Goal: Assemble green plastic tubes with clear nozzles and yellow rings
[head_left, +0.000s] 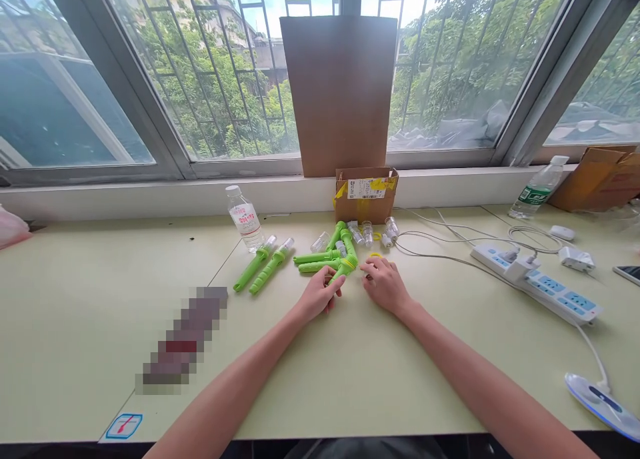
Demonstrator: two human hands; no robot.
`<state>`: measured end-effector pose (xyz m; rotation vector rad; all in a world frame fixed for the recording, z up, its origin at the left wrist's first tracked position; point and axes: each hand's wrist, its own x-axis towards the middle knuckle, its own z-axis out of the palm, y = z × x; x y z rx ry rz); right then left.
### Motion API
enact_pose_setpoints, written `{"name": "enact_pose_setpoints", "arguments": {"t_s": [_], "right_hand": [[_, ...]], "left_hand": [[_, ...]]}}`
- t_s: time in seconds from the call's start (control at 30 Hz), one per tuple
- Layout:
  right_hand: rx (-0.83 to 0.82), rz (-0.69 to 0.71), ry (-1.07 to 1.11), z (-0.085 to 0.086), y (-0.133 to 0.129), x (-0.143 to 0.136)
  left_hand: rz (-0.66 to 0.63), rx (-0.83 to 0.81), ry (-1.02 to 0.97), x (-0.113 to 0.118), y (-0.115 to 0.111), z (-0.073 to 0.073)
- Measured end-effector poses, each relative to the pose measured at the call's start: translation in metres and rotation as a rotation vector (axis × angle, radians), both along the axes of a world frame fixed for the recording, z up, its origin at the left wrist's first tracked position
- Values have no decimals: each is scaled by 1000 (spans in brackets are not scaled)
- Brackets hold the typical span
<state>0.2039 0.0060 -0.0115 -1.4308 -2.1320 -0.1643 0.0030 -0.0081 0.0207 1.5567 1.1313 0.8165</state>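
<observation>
My left hand (320,293) is closed around a green tube (345,267), whose ribbed end points up and right. Beside it, my right hand (384,284) rests near the table with its fingers bent; whether they pinch anything is hidden. A yellow ring (375,255) lies just beyond those fingers. More green tubes (316,256) are spread behind my left hand, among clear plastic caps (367,233). Further left, two green tubes with clear caps (270,267) lie side by side.
A small cardboard box (366,205) stands behind the parts. One water bottle (245,220) is at the left, another (537,191) at the right. A power strip (545,287) with cables lies right of my hands. A pixelated dark object (185,339) lies left.
</observation>
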Motion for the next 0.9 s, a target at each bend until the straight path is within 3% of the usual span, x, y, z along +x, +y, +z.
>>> {"name": "enact_pose_setpoints", "arguments": {"t_s": [0.33,0.47,0.63,0.77,0.9], "right_hand": [[-53,-87,-65,-4,-1,0],[-36,-89,1,-5,-3,-2],[58,-88,123,-1,-6,-1],[215,-177,223,4,-8,1],[210,-158,311,6,-14,-2]], "left_hand": [[-10,-5,14,0,-1,0],[-17,12,27,0,-1,-1],[-28,26,29,0,-2,-1],[-19,22,37,1,-2,0],[-16,35,46,1,-3,0]]}}
